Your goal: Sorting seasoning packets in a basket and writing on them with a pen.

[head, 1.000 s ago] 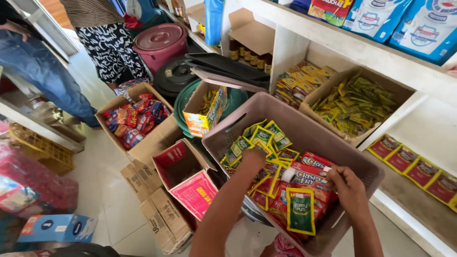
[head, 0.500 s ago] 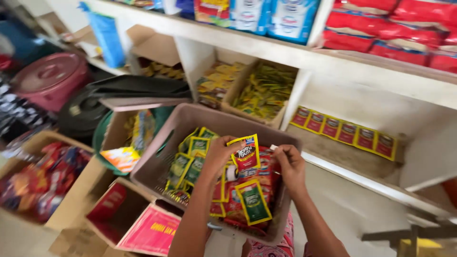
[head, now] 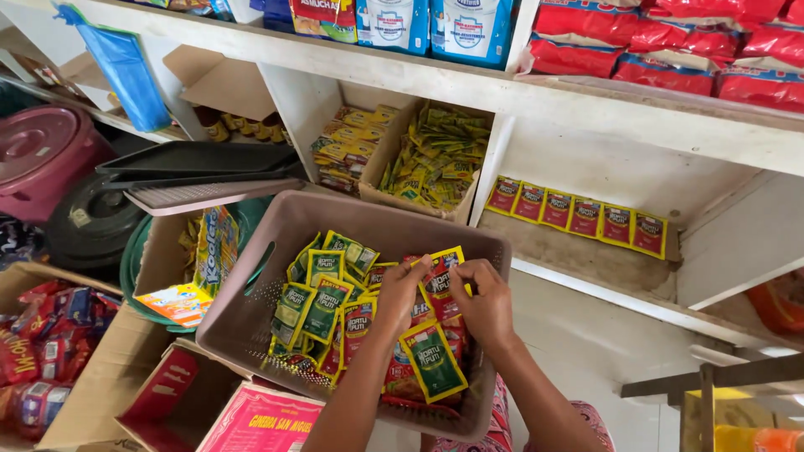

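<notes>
A brownish plastic basket (head: 268,276) sits in front of me, filled with several small sachets. Green and yellow sachets (head: 314,293) lie on its left side, red ones toward the right. My left hand (head: 400,293) and my right hand (head: 484,303) meet over the basket's middle. Both pinch a strip of joined sachets (head: 435,331), red and yellow at the top and green at the bottom, which hangs down between them.
A white shelf unit stands behind, with a row of red sachets (head: 578,216) in its right bay and cardboard boxes of yellow-green packets (head: 435,155). Black trays (head: 197,159), a maroon bin (head: 38,159) and open cartons of goods (head: 50,351) crowd the left.
My view has swung right and up toward the shelves. My hands have come together over the basket and lifted the strip of sachets higher.
</notes>
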